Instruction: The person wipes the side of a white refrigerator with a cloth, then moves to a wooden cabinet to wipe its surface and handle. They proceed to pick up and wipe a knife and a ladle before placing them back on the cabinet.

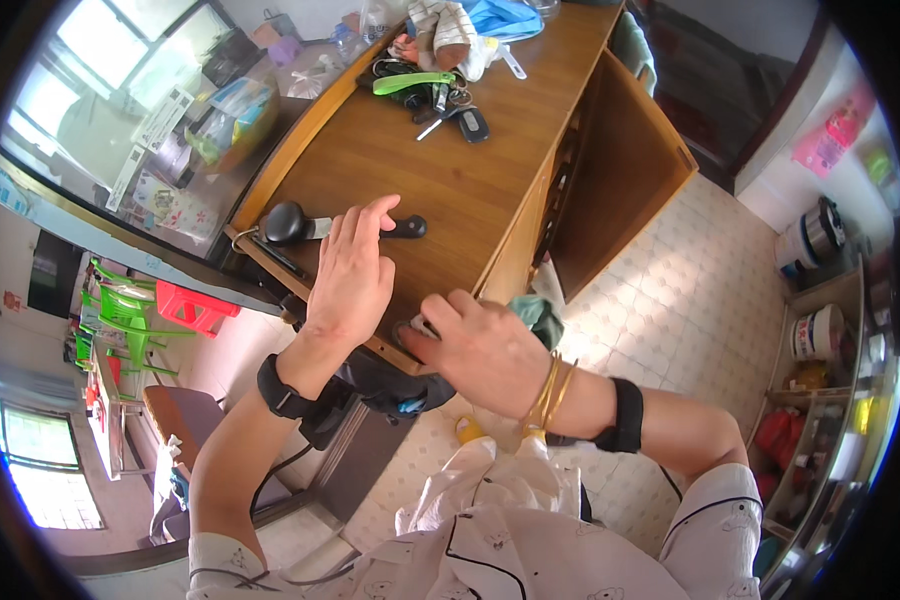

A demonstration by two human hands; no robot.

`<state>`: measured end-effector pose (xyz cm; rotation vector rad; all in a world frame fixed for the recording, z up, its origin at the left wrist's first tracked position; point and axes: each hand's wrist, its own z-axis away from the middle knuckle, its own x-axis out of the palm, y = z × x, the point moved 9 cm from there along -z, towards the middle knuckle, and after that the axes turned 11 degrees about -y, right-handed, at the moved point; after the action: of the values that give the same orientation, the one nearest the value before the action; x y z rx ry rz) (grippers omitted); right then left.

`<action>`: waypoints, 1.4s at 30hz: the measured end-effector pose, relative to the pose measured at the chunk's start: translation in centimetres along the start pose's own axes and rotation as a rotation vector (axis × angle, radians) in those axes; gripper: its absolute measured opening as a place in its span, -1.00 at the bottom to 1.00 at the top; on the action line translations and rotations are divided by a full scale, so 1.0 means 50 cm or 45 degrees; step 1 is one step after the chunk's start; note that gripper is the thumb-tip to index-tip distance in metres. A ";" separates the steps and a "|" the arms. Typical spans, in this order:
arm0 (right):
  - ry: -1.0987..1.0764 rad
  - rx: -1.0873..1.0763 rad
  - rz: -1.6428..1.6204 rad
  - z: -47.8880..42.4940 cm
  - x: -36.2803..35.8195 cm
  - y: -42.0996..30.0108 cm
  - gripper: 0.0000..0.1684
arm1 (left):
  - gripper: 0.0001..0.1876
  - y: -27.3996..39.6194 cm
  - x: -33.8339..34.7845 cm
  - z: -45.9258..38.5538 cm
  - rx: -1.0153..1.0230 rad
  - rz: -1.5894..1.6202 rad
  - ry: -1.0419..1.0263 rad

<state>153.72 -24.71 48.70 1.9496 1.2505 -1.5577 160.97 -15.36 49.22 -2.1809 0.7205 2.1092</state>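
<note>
My left hand (pixel 352 277) is held over the wooden cabinet top (pixel 420 172), its fingers extended with nothing seen in them. Partly hidden behind its fingers lies a utensil with a round black head (pixel 285 223), a metal shank and a black handle (pixel 409 227). At the cabinet's near corner my right hand (pixel 484 349) has its thumb and fingers closed on a small whitish object (pixel 423 327), mostly hidden by the fingers; its kind cannot be told. A dark green cloth (pixel 538 320) shows just beyond the right hand.
Keys with a green strap (pixel 416 81), a black key fob (pixel 472 124) and cloths (pixel 446 34) lie at the cabinet's far end. A cabinet door (pixel 622 165) stands open at the right. Dark bags (pixel 390 386) hang below the near edge. Glass panes (pixel 157 112) rise at the left.
</note>
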 end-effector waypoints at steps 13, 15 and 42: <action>0.586 0.437 -0.388 0.103 0.036 0.067 -0.44 | -0.54 0.029 -0.001 -0.003 0.199 -0.061 0.054; 0.703 0.414 -0.549 0.121 0.047 0.061 -0.45 | -0.57 0.043 -0.004 -0.002 0.292 -0.124 0.099; 0.771 0.404 -0.522 0.132 0.061 0.072 -0.31 | -0.50 0.119 0.062 0.008 0.332 -0.051 -0.291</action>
<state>152.66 -30.22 42.83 2.6278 1.8250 -1.4542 158.49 -21.47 48.02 -1.7751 0.8657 2.0646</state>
